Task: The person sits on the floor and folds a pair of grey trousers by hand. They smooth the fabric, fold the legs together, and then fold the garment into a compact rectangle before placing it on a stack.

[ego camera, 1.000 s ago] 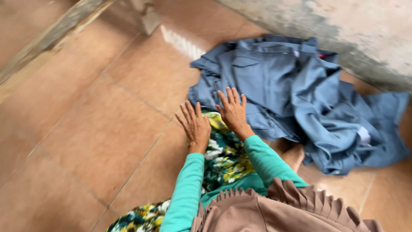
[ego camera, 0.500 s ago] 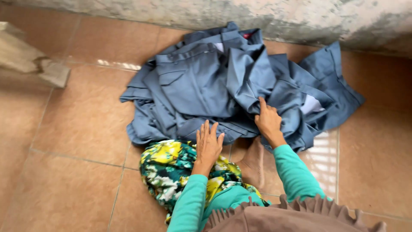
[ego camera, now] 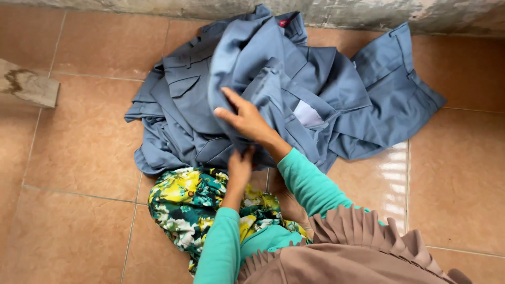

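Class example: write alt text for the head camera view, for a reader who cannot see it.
Seen from above, a person's right hand lifts a fold of a heap of blue-grey garments on a brown tiled floor, while the left hand grips the heap's near edge. A yellow-and-green floral cloth lies beneath the teal-sleeved arms.

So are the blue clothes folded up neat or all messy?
Messy. The blue clothes lie crumpled in a heap on the floor tiles, and both hands grip them.

left hand (ego camera: pixel 240 167) reaching far, fingers curling closed, teal sleeve straight | right hand (ego camera: pixel 246 118) lying farther, crossing leftward, fingers bending in a grip, elbow bending right
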